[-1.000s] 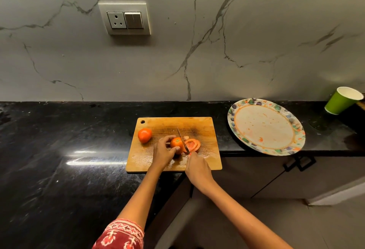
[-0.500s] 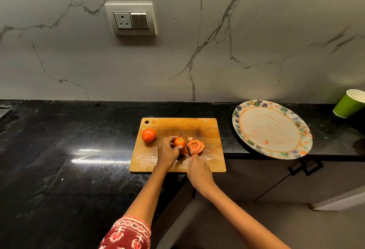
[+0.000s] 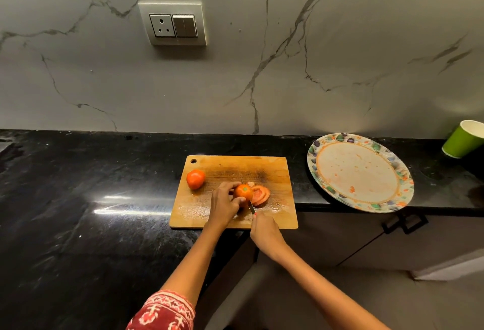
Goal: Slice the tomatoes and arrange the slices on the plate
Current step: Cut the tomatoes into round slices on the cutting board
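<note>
A wooden cutting board [image 3: 277,167] lies on the black counter. My left hand [image 3: 224,202] grips a partly cut tomato [image 3: 243,191] near the board's middle. Cut slices [image 3: 260,195] lean against its right side. My right hand [image 3: 263,230] holds a knife [image 3: 251,208] whose blade goes down between the tomato and the slices; most of the blade is hidden. A whole tomato [image 3: 195,178] sits at the board's left. A patterned oval plate [image 3: 327,191] lies to the right, with only juice stains on it.
A green paper cup [image 3: 462,140] lies tilted at the far right by the wall. The counter's front edge runs just under the board and plate, with cabinet handles [image 3: 404,223] below. A socket and switch plate [image 3: 172,24] is on the marble wall.
The knife blade has gone lower into the tomato, and the tomato's stem end now faces up more. The view has shifted slightly; both hands stay at the same spot.
</note>
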The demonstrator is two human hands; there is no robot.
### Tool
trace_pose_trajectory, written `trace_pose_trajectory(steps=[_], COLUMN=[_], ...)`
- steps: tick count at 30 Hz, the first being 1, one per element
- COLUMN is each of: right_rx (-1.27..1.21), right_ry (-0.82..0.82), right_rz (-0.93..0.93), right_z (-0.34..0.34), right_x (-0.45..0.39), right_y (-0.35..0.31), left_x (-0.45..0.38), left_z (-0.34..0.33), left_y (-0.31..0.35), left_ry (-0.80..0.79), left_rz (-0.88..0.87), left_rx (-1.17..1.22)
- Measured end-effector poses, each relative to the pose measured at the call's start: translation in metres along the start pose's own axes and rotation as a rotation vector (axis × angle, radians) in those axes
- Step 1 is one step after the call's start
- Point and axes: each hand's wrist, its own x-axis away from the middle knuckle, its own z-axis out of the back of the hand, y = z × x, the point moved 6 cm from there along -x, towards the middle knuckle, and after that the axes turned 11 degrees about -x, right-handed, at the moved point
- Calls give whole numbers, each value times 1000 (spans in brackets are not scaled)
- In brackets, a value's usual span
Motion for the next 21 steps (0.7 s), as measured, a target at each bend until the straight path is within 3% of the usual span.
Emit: trace_pose_trajectory(steps=[21], right_rx=[117], right_ry=[-21], right_rz=[13], right_z=[-5], right_x=[-8], right_y=[-9], left_x=[1], left_z=[0], left_y=[-9], left_ry=[13], left_rz=[87], left_rx=[38])
